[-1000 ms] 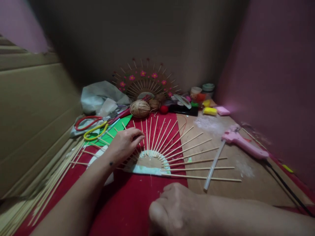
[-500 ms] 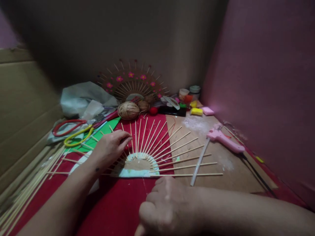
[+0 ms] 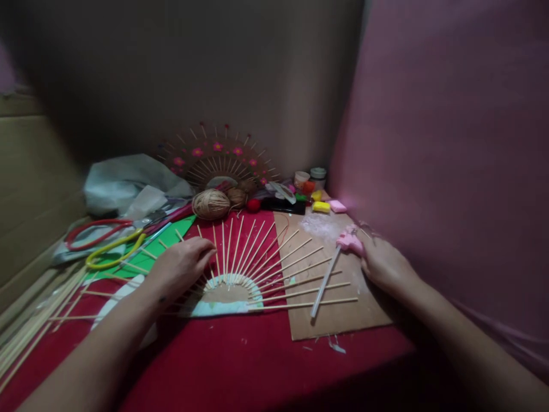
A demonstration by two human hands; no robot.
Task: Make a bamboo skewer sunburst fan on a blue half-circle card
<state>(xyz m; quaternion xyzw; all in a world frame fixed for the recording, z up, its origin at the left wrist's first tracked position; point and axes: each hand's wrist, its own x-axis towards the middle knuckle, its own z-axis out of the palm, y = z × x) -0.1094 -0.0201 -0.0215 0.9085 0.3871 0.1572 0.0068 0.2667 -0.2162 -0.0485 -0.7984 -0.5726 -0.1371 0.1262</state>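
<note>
- Stick fan (image 3: 300, 305) lay flat mid-surface, half on red cloth (image 3: 223, 366), half on brown board (image 3: 343, 323); sticks spread outward from a half-round base (image 3: 221, 309), pale rim, brown middle.
- Left hand (image 3: 182, 264) was over the fan's left part, forearm crossing above the lower left sticks. Fingers bent and drawn together at the tips, beside an upper stick; couldn't tell if a stick was pinched.
- Right hand (image 3: 386, 263) was at the board's right side, fingers closed around the pink glue gun (image 3: 350, 241), handle mostly hidden by the hand.
- Clear glue stick (image 3: 325, 283) ran out from the gun, slanting across the fan's right sticks.
- Step, as judged: left steadied or minded the sticks, right took hold of the gun. No fresh glue made out.
- Next move, as judged, called for a firm grip and lifting the glue stick clear, so the right sticks weren't dragged; left kept light on its side.
- Left of the fan: green sheet (image 3: 183, 229), scissors with red and yellow handles (image 3: 114, 252), loose sticks (image 3: 43, 323).
- Behind: twine ball (image 3: 211, 204), red ball (image 3: 254, 205), yellow block (image 3: 321, 207), pink block (image 3: 337, 206).
- Farther back: flowered fan piece (image 3: 218, 147), upright near the dark wall (image 3: 193, 63).
</note>
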